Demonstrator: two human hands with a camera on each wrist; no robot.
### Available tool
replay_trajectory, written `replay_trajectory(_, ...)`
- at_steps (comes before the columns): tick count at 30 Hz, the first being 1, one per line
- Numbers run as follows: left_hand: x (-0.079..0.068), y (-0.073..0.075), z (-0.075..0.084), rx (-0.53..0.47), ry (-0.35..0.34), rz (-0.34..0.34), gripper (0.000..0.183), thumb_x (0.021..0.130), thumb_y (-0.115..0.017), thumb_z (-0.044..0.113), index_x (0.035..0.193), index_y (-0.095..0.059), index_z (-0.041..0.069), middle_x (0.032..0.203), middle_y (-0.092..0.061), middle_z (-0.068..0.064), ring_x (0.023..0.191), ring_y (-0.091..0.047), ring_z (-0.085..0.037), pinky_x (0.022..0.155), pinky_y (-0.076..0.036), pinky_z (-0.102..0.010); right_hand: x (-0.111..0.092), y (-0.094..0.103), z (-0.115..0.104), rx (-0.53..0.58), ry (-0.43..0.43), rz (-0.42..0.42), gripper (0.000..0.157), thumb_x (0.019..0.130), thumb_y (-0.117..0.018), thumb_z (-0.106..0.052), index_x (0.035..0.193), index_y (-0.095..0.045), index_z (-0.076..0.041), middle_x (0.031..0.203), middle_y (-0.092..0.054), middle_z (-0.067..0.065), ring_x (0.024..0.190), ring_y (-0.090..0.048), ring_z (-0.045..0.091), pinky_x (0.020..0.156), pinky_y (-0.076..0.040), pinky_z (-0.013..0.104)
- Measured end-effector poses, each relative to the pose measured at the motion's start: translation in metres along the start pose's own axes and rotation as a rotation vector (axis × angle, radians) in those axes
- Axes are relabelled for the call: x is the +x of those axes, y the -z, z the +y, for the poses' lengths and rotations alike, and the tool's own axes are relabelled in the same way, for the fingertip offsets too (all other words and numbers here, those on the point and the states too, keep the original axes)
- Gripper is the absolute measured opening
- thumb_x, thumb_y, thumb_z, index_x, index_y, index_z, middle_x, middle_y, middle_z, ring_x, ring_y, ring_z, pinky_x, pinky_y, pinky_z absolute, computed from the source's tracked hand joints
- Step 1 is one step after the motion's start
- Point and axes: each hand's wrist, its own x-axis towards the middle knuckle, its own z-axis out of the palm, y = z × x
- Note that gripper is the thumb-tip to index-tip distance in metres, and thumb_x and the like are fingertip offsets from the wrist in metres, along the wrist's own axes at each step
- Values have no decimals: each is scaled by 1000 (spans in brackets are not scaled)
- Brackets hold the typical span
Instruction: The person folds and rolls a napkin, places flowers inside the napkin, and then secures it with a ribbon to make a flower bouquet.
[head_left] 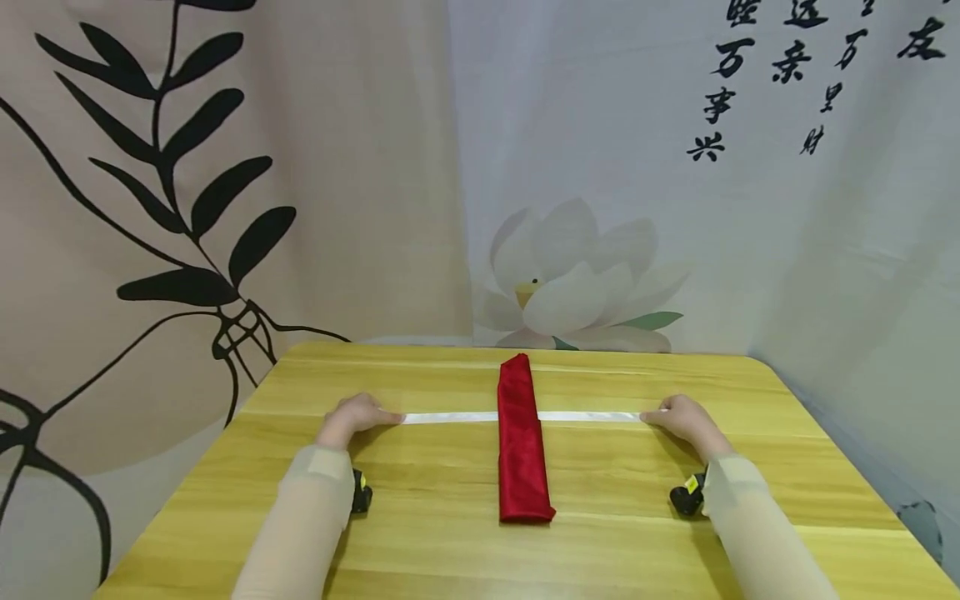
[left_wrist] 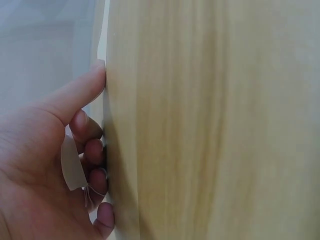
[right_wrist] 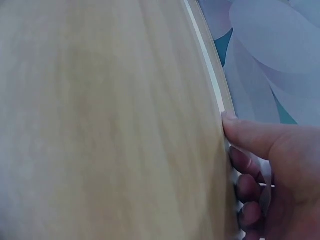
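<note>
A long folded strip of shiny red fabric (head_left: 522,450) lies lengthwise on the wooden table (head_left: 435,550). Crossing it from side to side is a white ribbon (head_left: 450,417), whose middle is hidden by the red fabric. My left hand (head_left: 358,417) pinches the ribbon on the left, thumb (left_wrist: 82,92) pointing along it. A frayed ribbon tail (left_wrist: 72,162) shows against the palm in the left wrist view. On the other side, my right hand (head_left: 684,421) pinches the ribbon with the thumb (right_wrist: 250,136) on it, the other fingers curled beneath. Between the hands the ribbon runs straight.
Black wrist cameras with yellow labels sit at the left wrist (head_left: 362,492) and right wrist (head_left: 687,496). Behind the table's far edge hangs a pale curtain (head_left: 375,208) printed with black leaves, a lotus and characters.
</note>
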Motion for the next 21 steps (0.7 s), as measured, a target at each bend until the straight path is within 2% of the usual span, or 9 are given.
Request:
replay_trajectory(5, 0, -2, 6, 7, -38, -20, 84, 79, -70, 59, 127, -56, -8, 129, -54, -26, 118, -48, -48, 96, -39, -58, -5, 3, 6, 23, -12, -7, 40, 90, -66, -31, 63, -44, -12, 59, -38, -1, 56, -35, 16, 58, -32, 31)
replay_trajectory(10, 2, -4, 5, -6, -21, -20, 77, 83, -70, 51, 128, -55, -9, 131, -53, -27, 120, -46, -48, 98, -36, -60, -6, 3, 9, 55, -13, -20, 39, 91, -66, -31, 65, -45, -12, 60, -39, -1, 57, -36, 16, 59, -32, 32)
replay_trajectory(16, 2, -2, 4, -11, 4, -30, 79, 83, -71, 50, 130, -51, -10, 131, -51, -29, 119, -46, -48, 98, -36, -60, -2, 3, 8, 72, 8, -24, 42, 90, -68, -35, 62, -44, -13, 56, -36, -2, 55, -34, 15, 58, -32, 31)
replay_trajectory(19, 5, -2, 3, -56, -4, -61, 80, 83, -72, 48, 130, -48, -13, 132, -48, -31, 121, -45, -48, 99, -37, -57, -1, 4, 7, 78, 13, -34, 44, 90, -67, -37, 61, -44, -14, 55, -35, -3, 54, -33, 14, 58, -32, 31)
replay_trajectory(21, 9, 0, -1, -82, -32, -97, 78, 84, -70, 48, 128, -51, -14, 133, -48, -32, 123, -43, -49, 100, -36, -57, -1, 5, 7, 85, 16, -47, 44, 92, -66, -36, 60, -44, -14, 54, -33, -3, 53, -32, 14, 58, -32, 30)
